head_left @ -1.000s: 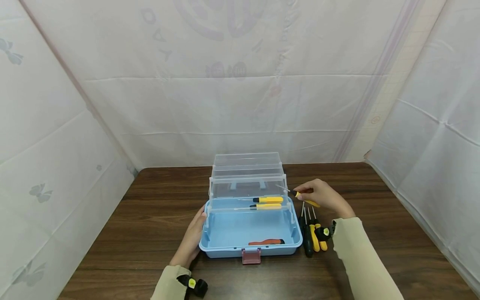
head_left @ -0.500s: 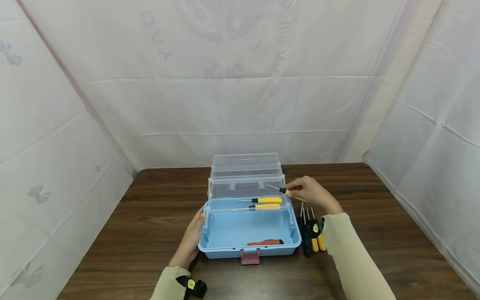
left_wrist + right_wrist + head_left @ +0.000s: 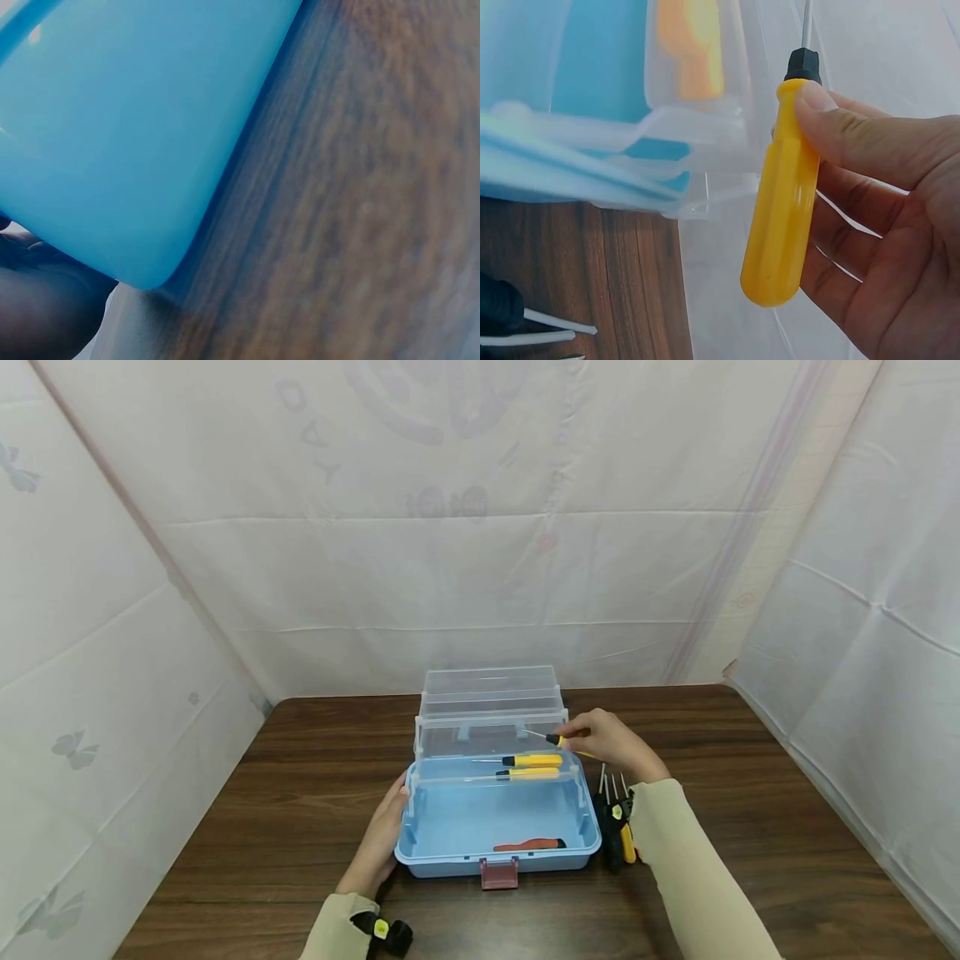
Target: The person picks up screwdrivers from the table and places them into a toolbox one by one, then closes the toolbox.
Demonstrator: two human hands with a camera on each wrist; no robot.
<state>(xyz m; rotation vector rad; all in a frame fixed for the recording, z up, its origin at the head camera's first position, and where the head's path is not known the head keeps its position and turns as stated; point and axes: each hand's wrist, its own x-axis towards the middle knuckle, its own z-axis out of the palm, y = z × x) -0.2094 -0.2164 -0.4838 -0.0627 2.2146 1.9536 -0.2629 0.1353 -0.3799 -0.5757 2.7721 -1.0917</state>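
Observation:
My right hand (image 3: pixel 611 745) pinches a screwdriver (image 3: pixel 780 202) with a yellow handle and black collar between thumb and fingers. In the head view its shaft points left, over the clear tray (image 3: pixel 450 779) at the back of the blue toolbox (image 3: pixel 442 866). Two more yellow-handled screwdrivers, one farther back (image 3: pixel 537 761) and one nearer (image 3: pixel 536 773), lie across that tray. My left hand (image 3: pixel 378 843) rests against the toolbox's left side with fingers extended along it. Inside the box, near the front wall, lies a tool with a red-orange handle (image 3: pixel 531 844).
The toolbox's clear lid (image 3: pixel 491 681) stands raised at the back. A purple-brown latch (image 3: pixel 498 873) hangs down in front. Several screwdrivers (image 3: pixel 627 843) with black or yellow handles lie right of the box, partly hidden by my right wrist. White cloth (image 3: pixel 480 593) walls surround the wooden table (image 3: pixel 315 760).
My right hand has moved left with the screwdriver, bringing its shaft over the clear tray. The left hand has stayed at the toolbox's side.

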